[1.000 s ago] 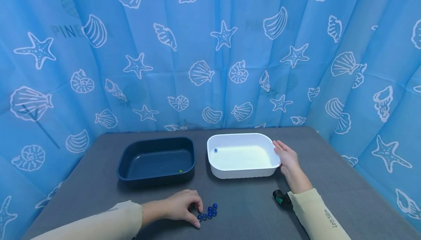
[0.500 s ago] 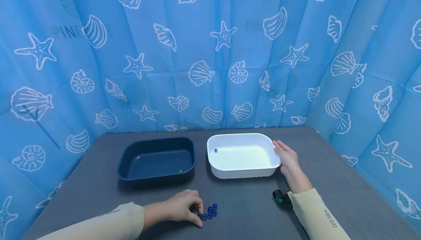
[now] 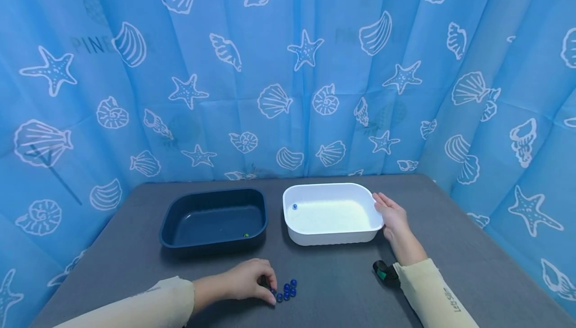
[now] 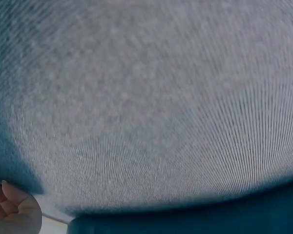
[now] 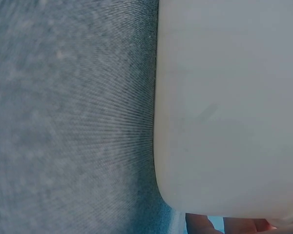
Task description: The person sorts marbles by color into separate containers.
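My left hand [image 3: 252,279] is low over the grey cloth, thumb and forefinger pinching a blue marble [image 3: 273,292] that they partly cover. Several more blue marbles [image 3: 287,295] lie just right of the fingertips. In the left wrist view only part of this hand [image 4: 14,209] shows, at the bottom left corner. My right hand [image 3: 393,220] rests against the right end of a white tub [image 3: 333,238], its fingers fairly straight along the rim. A single blue marble [image 3: 294,206] sits inside that tub at the left. In the right wrist view, fingers [image 5: 239,225] show beyond the tub's edge.
Left of the white tub stands a dark blue tub [image 3: 213,244] with a small green marble [image 3: 246,235] in it. A black strap [image 3: 386,272] with a green patch is by the right wrist. A blue shell-print curtain [image 3: 306,93] hangs behind the table [image 3: 342,283].
The left thumb and forefinger have drawn closer together around the leftmost blue marble. The right hand and both tubs stay in place.
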Demonstrator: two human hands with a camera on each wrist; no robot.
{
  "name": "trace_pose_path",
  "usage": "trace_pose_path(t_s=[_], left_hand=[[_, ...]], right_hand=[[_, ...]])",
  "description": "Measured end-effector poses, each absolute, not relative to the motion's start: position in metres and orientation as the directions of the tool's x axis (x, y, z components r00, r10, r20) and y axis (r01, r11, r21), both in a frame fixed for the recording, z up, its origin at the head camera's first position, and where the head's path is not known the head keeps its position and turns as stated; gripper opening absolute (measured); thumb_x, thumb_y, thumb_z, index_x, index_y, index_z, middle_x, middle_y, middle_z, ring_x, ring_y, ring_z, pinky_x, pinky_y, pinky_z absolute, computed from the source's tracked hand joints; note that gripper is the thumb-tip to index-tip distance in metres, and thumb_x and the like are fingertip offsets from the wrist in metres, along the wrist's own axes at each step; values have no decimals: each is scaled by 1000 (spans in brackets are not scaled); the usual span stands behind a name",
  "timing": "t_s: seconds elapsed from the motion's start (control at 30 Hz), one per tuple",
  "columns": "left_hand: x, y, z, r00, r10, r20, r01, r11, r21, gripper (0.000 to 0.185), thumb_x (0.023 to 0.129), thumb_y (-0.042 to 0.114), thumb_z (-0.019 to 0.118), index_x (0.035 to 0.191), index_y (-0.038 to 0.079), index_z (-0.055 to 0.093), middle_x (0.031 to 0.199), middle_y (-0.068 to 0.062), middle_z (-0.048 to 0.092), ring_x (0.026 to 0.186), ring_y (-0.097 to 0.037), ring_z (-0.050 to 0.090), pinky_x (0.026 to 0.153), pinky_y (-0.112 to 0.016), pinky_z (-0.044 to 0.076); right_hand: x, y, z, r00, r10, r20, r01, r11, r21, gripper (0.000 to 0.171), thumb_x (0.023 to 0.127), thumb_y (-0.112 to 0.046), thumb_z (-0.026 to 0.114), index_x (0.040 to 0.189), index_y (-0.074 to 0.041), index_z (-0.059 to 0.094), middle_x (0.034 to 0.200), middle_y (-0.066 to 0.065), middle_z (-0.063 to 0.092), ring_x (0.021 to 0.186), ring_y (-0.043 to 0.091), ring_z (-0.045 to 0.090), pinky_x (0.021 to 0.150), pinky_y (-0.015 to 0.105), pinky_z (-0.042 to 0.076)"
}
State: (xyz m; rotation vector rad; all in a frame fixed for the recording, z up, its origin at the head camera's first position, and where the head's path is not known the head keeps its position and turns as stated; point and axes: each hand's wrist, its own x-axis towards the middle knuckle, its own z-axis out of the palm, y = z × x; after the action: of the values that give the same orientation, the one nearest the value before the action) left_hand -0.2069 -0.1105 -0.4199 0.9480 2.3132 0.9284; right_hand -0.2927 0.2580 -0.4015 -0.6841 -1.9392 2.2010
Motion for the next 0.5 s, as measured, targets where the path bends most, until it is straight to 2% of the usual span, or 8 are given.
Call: trace_pose_path(t_s=[0.17, 0.3, 0.5], left_hand=[[-216, -114, -427, -624, 778, -70, 519, 480, 707, 16, 87, 35, 73, 92, 20, 69, 88, 12, 55, 81, -5, 49, 69, -24, 44], [-217, -111, -420, -656, 753, -55, 517, 501, 694, 12, 86, 31, 74, 90, 20, 69, 86, 12, 55, 80, -5, 49, 68, -24, 43], [-213, -103, -399, -716, 692, -86, 447, 550, 705, 9, 85, 22, 76, 88, 17, 69, 86, 12, 56, 81, -6, 49, 72, -23, 44]], right_hand=[[-294, 257, -403, -891, 384, -243, 192, -167, -967, 51, 103, -5, 42, 152, -8, 29, 151, 11, 37, 139, 21, 33, 110, 34, 29], [-294, 257, -403, -888, 388, -247, 194, -171, -966, 51, 103, -5, 42, 152, -8, 29, 150, 11, 37, 139, 21, 33, 110, 34, 29], [-292, 257, -403, -885, 393, -249, 200, -162, -966, 51, 103, -5, 42, 153, -8, 28, 150, 11, 38, 139, 22, 33, 110, 35, 29]])
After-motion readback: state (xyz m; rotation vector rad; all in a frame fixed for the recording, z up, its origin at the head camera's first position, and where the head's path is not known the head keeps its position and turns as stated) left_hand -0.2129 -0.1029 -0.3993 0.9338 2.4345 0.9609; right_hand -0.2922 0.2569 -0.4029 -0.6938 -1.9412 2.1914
